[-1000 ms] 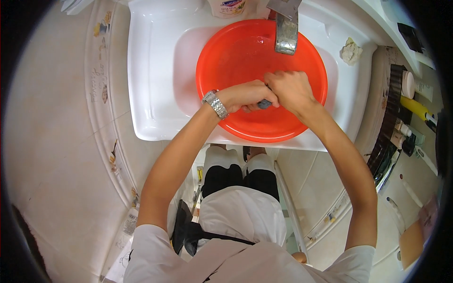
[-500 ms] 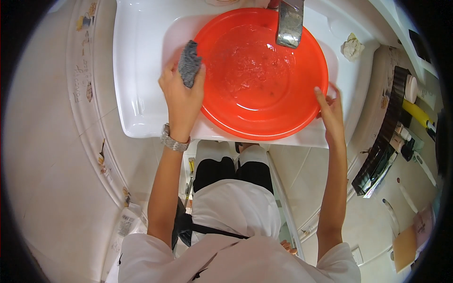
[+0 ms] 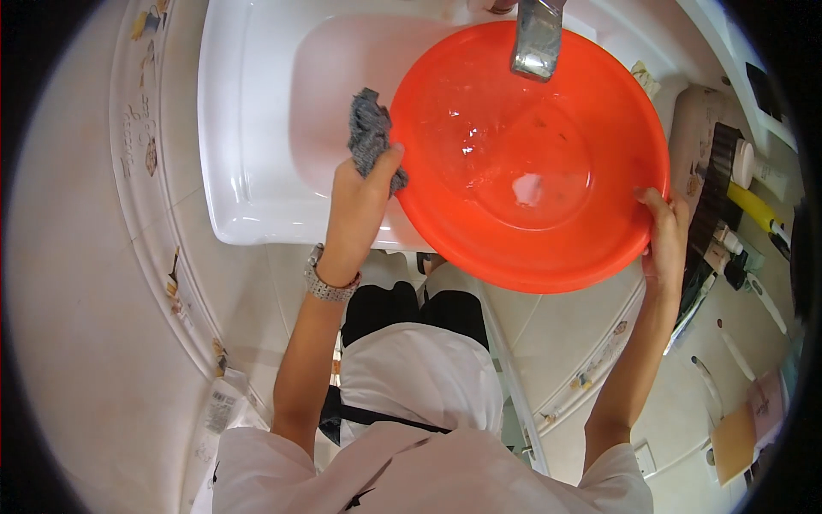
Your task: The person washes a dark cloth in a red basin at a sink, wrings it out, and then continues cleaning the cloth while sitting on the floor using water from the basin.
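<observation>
A round orange-red basin [image 3: 548,248] with some water in it is tilted over the white sink [image 3: 248,171], its right side raised past the sink's front right edge. My left hand [image 3: 360,201] is closed on a crumpled grey cloth [image 3: 370,133], its thumb against the basin's left rim. My right hand [image 3: 666,231] grips the basin's right rim, thumb on the inside and the other fingers mostly hidden beneath. The water lies toward the basin's left side.
A metal faucet [image 3: 537,51] reaches over the basin's far part. A crumpled whitish wad [image 3: 645,79] lies on the sink's right ledge. Along the right wall are a black rack [image 3: 717,171], a yellow-handled item [image 3: 753,204] and several toiletries.
The basin has moved right and tipped, its right side rising and its water shifting left. Both hands moved right with it. The left hand still holds the cloth.
</observation>
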Action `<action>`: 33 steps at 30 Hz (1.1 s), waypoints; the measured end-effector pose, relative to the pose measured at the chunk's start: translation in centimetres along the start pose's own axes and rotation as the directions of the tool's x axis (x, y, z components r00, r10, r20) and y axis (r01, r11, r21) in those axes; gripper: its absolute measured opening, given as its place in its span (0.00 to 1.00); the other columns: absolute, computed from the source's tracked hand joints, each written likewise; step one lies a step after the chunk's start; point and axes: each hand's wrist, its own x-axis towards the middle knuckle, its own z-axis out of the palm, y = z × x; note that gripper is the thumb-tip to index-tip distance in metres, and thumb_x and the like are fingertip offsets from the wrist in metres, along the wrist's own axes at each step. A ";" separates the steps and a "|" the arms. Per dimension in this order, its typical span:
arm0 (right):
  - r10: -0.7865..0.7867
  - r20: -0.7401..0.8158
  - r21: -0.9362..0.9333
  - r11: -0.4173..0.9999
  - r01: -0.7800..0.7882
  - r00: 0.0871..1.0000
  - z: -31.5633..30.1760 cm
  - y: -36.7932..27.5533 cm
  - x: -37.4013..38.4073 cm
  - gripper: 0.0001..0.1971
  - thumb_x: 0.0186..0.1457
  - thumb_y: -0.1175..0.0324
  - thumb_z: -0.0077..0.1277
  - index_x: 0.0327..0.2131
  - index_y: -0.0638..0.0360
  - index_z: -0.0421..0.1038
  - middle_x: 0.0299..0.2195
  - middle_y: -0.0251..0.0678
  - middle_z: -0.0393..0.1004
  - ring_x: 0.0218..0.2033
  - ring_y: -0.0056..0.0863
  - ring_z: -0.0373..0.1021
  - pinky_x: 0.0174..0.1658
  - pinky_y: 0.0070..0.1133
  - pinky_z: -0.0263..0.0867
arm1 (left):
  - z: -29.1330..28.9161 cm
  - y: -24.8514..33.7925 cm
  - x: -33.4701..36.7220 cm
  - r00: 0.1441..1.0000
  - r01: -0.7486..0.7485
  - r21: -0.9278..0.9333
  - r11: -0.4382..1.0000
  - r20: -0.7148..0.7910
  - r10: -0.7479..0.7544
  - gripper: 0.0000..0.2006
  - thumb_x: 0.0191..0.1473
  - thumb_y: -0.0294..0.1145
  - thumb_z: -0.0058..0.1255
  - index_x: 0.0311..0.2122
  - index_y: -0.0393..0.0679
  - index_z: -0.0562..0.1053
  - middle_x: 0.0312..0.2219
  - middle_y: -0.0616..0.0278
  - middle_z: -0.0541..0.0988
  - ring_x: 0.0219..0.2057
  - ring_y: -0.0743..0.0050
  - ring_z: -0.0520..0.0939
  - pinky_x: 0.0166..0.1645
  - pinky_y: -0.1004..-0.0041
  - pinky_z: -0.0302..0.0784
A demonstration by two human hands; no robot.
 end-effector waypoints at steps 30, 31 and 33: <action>-0.496 -0.040 -0.471 0.774 0.422 0.867 -6.0 -8.4 -1.1 0.23 0.57 0.65 0.52 0.54 0.68 0.67 0.47 0.42 0.74 0.46 0.25 0.71 0.53 0.19 0.62 | 3.0 -2.2 0.9 0.903 0.393 -0.500 0.771 0.368 -0.222 0.15 0.59 0.41 0.45 0.34 0.37 0.71 0.54 0.45 0.68 0.56 0.58 0.68 0.61 0.63 0.61; -0.542 -0.107 -0.542 0.735 0.408 0.834 -6.5 -8.3 -1.0 0.24 0.56 0.64 0.53 0.54 0.66 0.67 0.48 0.42 0.74 0.47 0.26 0.71 0.54 0.20 0.61 | 2.6 -1.7 1.1 0.881 0.428 -0.663 0.614 0.458 -0.119 0.15 0.60 0.42 0.44 0.30 0.39 0.70 0.59 0.41 0.63 0.61 0.51 0.63 0.64 0.59 0.57; -0.582 -0.121 -0.748 0.586 0.312 0.804 -6.1 -9.8 -2.1 0.29 0.53 0.54 0.55 0.56 0.58 0.68 0.51 0.37 0.73 0.51 0.28 0.69 0.57 0.24 0.59 | 2.3 -0.3 0.9 0.859 0.465 -0.725 0.508 0.508 -0.063 0.16 0.59 0.44 0.44 0.27 0.42 0.69 0.60 0.40 0.60 0.63 0.47 0.58 0.65 0.54 0.53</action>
